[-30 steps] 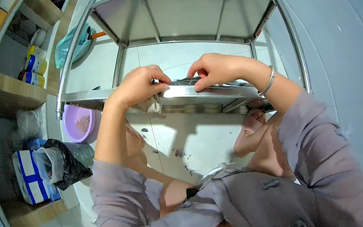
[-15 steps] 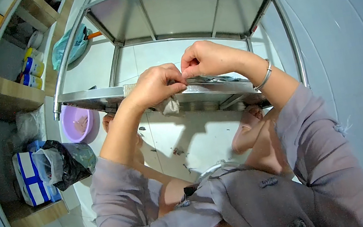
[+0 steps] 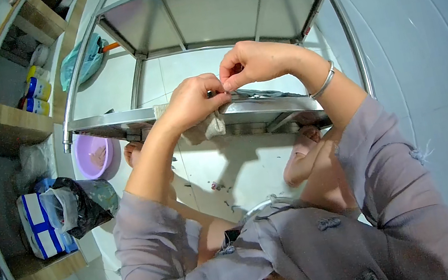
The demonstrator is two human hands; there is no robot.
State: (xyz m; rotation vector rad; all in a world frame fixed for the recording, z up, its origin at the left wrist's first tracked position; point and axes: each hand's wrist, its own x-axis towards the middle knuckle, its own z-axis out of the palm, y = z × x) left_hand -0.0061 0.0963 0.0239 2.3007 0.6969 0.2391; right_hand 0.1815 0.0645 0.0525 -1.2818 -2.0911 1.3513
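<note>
At the near edge of a steel rack shelf (image 3: 266, 109), my two hands meet with their fingertips almost touching. My left hand (image 3: 194, 102) is closed in a pinch, resting over a beige cloth (image 3: 207, 128) draped across the shelf edge. My right hand (image 3: 250, 64), with a silver bangle on its wrist, pinches thumb against forefinger just right of the left fingertips. Whatever lies between the fingers is too small or hidden to make out. Dark, thin, crumpled material (image 3: 267, 94) lies on the shelf beneath my right hand.
The rack's upper shelf (image 3: 213, 13) stands beyond my hands. On the left are a purple basin (image 3: 80, 159), a teal plastic bag (image 3: 80, 66), a black bag (image 3: 83, 207) and a cabinet (image 3: 50, 275) with jars. Dark scraps (image 3: 217, 187) litter the white floor between my feet.
My right hand has risen slightly, its fingers still pinched. More of the beige cloth shows below my left hand, which stays nearly in place. The whole view has shifted a little.
</note>
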